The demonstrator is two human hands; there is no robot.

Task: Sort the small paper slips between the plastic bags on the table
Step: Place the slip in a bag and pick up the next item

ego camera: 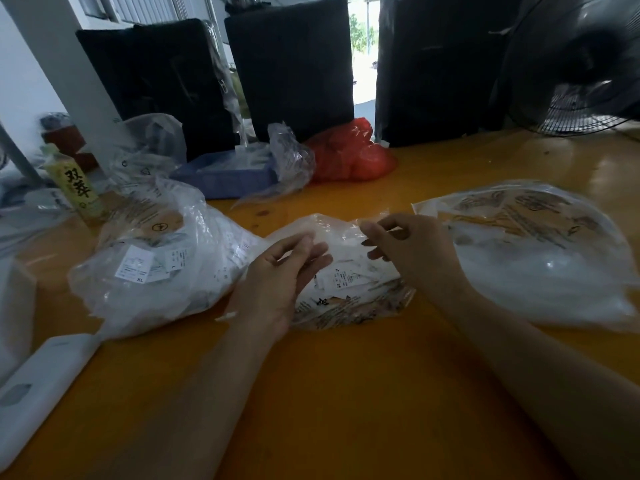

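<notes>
Three clear plastic bags lie on the orange table (346,393). The middle bag (349,306) holds small white paper slips (341,279) printed with sizes. My left hand (277,282) rests on the left part of this bag, its fingers loosely extended over the film. At the bag's upper edge, my right hand (412,251) pinches the clear plastic with curled fingers. The left bag (156,271) is bulging and full of white slips. The right bag (540,265) lies flatter, and its contents are blurred.
A red bag (349,154), a crumpled clear bag (291,157) and a blue tray (225,174) sit behind. A yellow-labelled bottle (74,185) stands far left, with a white device (38,386) at the near left. Black bundles (291,64) and a fan (581,64) line the back.
</notes>
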